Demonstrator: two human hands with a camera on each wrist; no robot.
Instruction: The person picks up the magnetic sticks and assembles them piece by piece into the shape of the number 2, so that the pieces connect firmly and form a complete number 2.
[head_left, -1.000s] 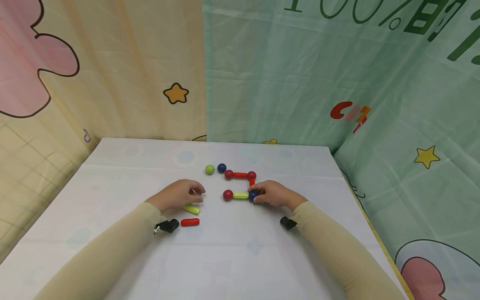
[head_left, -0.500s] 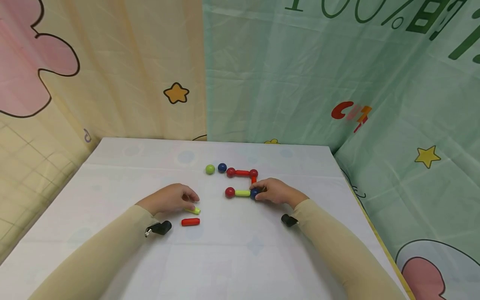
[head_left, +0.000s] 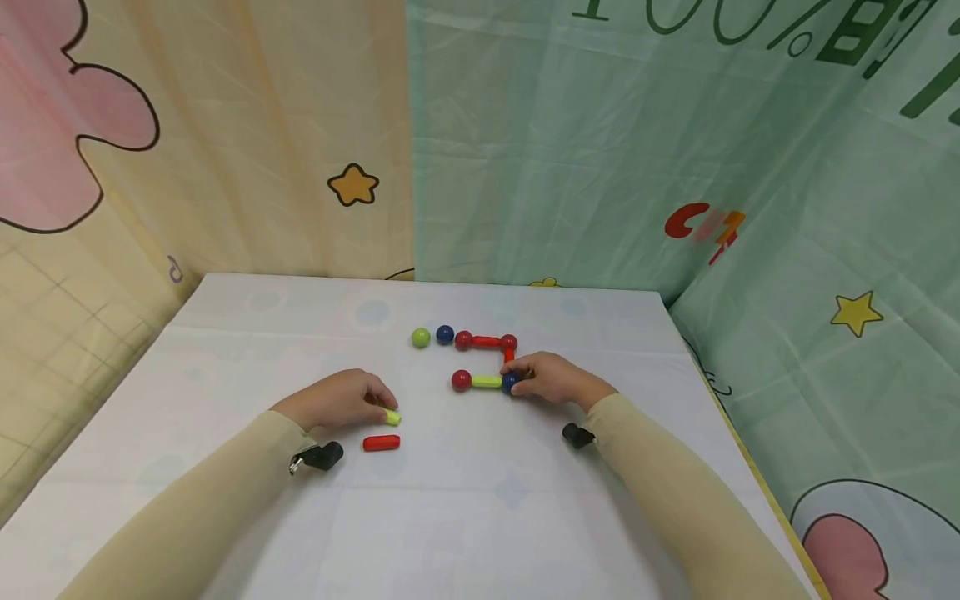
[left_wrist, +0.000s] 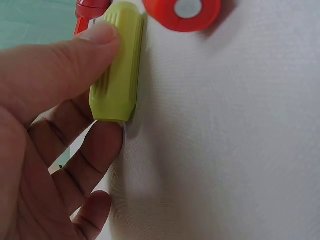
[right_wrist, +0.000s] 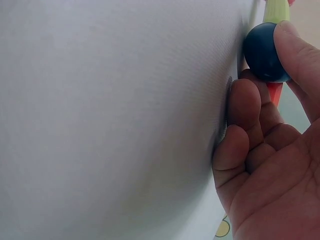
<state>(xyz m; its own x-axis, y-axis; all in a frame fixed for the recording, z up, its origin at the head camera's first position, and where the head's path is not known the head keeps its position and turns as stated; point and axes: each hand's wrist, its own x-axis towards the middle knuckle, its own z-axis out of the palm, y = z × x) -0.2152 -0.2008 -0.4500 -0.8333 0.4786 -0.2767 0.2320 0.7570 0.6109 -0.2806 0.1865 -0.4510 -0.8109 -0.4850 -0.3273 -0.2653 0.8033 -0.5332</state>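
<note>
My left hand (head_left: 341,396) pinches a yellow-green magnetic rod (left_wrist: 117,65) between thumb and fingers, low over the table. In the head view only the tip of that rod shows past the fingers. On the right, my right hand (head_left: 555,379) holds a dark blue ball (right_wrist: 265,52) with thumb and fingers. This ball joins a yellow-green rod (head_left: 487,382), with a red ball (head_left: 461,380) at its far end, to a short red rod (head_left: 509,356). Behind, that red rod meets another red ball (head_left: 509,342), from which a red rod (head_left: 486,342) runs left to a third red ball (head_left: 464,340).
A loose red rod (head_left: 381,443) lies on the white-covered table (head_left: 450,525) just in front of my left hand. Farther back sit a green ball (head_left: 421,337) and a blue ball (head_left: 445,335), close to the joined pieces. Printed curtains (head_left: 525,167) stand behind the table.
My left hand has come down and back onto the loose yellow-green rod and now pinches it. My right hand still holds the blue ball; the joined pieces have shifted slightly away.
</note>
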